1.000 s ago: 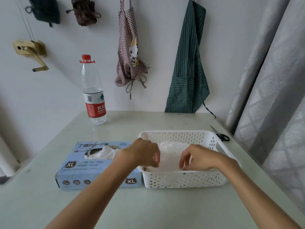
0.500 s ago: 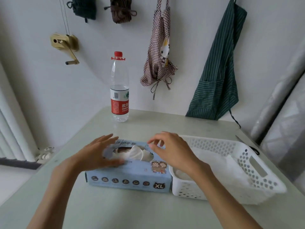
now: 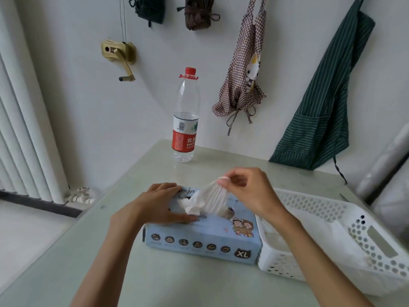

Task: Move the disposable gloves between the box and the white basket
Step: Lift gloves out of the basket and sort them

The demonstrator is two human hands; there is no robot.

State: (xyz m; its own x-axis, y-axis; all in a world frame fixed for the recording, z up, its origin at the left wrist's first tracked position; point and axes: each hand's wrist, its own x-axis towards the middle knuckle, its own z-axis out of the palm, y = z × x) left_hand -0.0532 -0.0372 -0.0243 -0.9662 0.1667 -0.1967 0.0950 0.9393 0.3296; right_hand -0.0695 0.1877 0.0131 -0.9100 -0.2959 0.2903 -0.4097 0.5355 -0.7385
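Your forearms come in low over the pale green, smooth tabletop, and right in front of you sits the light blue cardboard glove box, long side facing you, running left to right, "XL" printed at its near right corner. Your left hand lies flat on the box top, fingers straight, pressing it down beside the opening. Your right hand pinches a thin white disposable glove between thumb and fingertips; the glove stretches up and to the right from the opening, its lower end bunched inside the slot. Touching the box's right end is the white perforated plastic basket, with more white gloves piled inside. Farther back on the table stands a clear plastic water bottle with a red label and cap, upright near the white wall. On that wall hang a brown checked apron, a dark green striped apron and a brass-coloured crank handle; white vertical blinds fill the left.
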